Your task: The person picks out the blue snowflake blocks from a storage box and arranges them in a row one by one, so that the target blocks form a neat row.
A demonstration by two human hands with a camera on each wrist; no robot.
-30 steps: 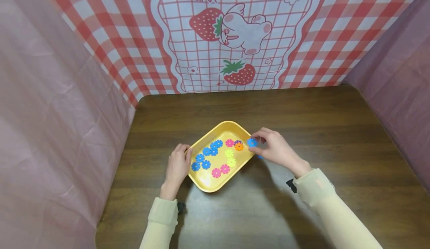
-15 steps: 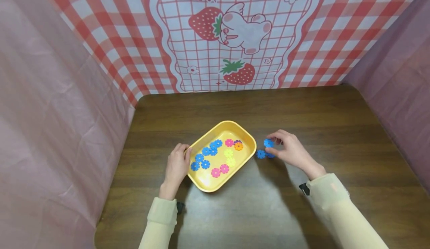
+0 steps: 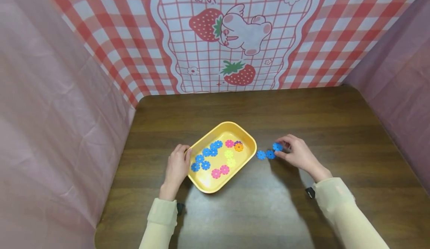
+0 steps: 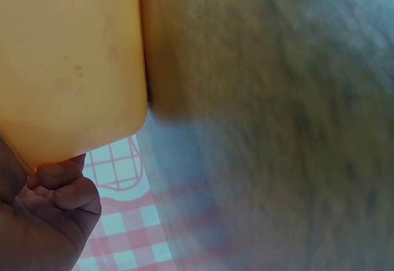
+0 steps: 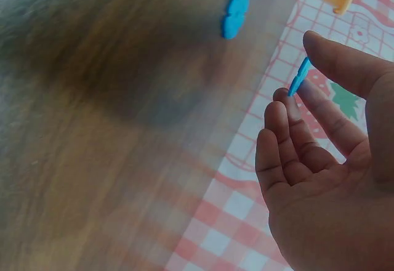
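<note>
My left hand (image 3: 177,165) grips the left rim of a yellow plastic tray (image 3: 205,187); in the left wrist view its fingers curl at the corner of the tray wall (image 4: 80,68). Between thumb and fingertips, my right hand (image 3: 299,153) pinches a blue snowflake disc (image 3: 277,146), seen edge-on in the right wrist view as a thin blue disc (image 5: 299,77). Just left of that hand, two more blue snowflake discs (image 3: 265,154) lie side by side on the table, right of the tray. The held disc is close over the table at the row's right end.
Inside the tray are several blue discs (image 3: 206,152), pink discs (image 3: 220,171), yellow discs (image 3: 230,158) and an orange disc (image 3: 238,147) overlapping a purple one. The wooden table (image 3: 235,215) ends at a red-checked cloth (image 3: 235,73) behind, with pink curtains (image 3: 60,129) at the sides.
My right hand has moved right from the tray's right rim, carrying the blue snowflake disc past the two on the table. The left hand and tray have stayed in place.
</note>
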